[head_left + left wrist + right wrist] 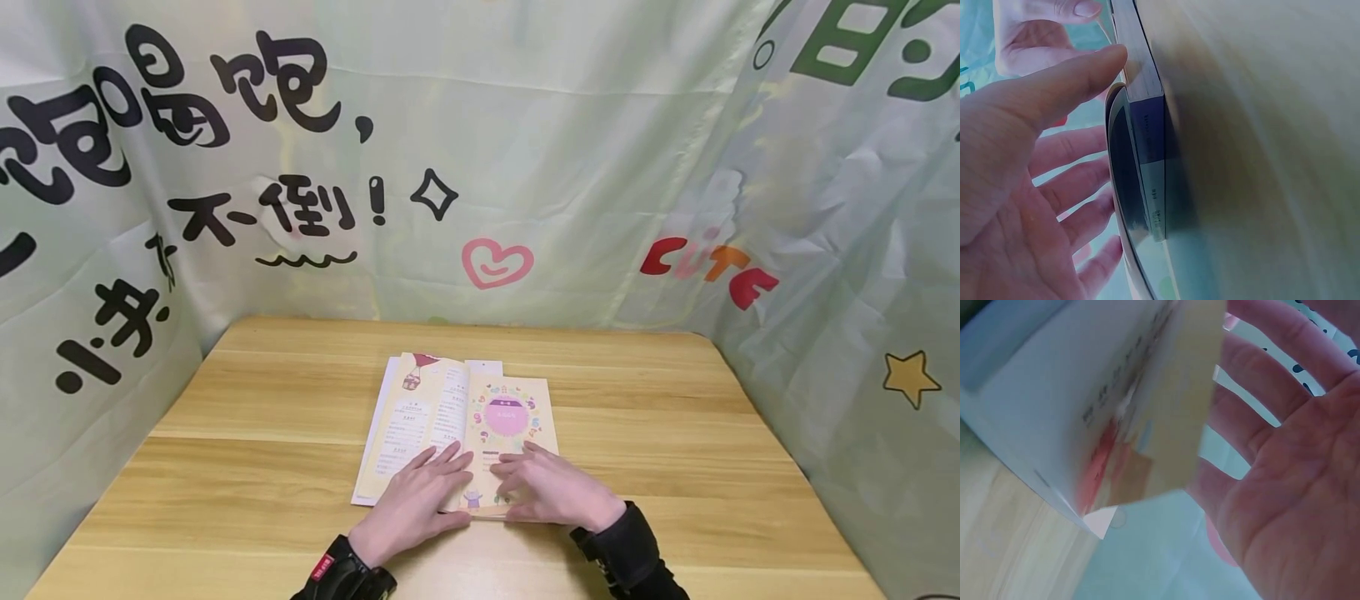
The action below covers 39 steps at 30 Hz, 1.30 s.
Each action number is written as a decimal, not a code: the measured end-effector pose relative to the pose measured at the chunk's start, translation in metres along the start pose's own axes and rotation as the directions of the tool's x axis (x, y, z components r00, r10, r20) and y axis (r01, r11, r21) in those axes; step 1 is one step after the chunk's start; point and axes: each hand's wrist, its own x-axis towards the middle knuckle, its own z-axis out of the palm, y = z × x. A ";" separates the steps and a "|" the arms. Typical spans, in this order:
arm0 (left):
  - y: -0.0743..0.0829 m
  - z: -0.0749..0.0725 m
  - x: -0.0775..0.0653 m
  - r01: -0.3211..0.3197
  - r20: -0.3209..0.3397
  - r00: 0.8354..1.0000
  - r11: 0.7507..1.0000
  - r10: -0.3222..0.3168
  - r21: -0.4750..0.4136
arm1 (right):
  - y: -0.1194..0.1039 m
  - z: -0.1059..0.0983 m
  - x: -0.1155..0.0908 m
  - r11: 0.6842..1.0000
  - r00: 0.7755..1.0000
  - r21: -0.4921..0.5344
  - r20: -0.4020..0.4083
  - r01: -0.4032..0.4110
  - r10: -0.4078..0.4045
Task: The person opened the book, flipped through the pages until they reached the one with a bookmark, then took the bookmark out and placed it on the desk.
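An open book (517,392) lies on the table, its left page printed with columns of text and its right page with a pink circle ringed by small drawings. My left hand (420,504) rests fingers spread on the lower part by the fold, its thumb at the bottom edge. The left wrist view shows the book's spine (1154,156) with the cover bowed away beside it. On the lower right page rests my right hand (555,492), fingers extended, thumb near the bottom edge. In the right wrist view those fingers lie against a bent page (1179,425).
The wooden table (660,442) surrounds the book. Behind it and along the sides hangs a pale printed cloth (585,167) with black lettering, a pink heart and a yellow star. A pale sheet edge (486,367) sticks out at the book's top.
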 end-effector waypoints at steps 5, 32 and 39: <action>-0.001 -0.001 0.000 -0.002 0.006 1.000 1.000 0.002 -0.004 | -0.002 -0.003 -0.002 1.000 1.000 0.003 0.004 -0.005 0.005; 0.001 0.000 0.000 -0.001 -0.009 1.000 1.000 0.000 -0.012 | -0.002 -0.017 -0.006 0.996 0.981 -0.081 -0.182 0.045 -0.060; 0.007 0.002 0.000 0.027 -0.012 1.000 0.999 -0.027 -0.021 | -0.001 -0.017 -0.001 0.986 0.920 -0.142 -0.369 0.087 -0.134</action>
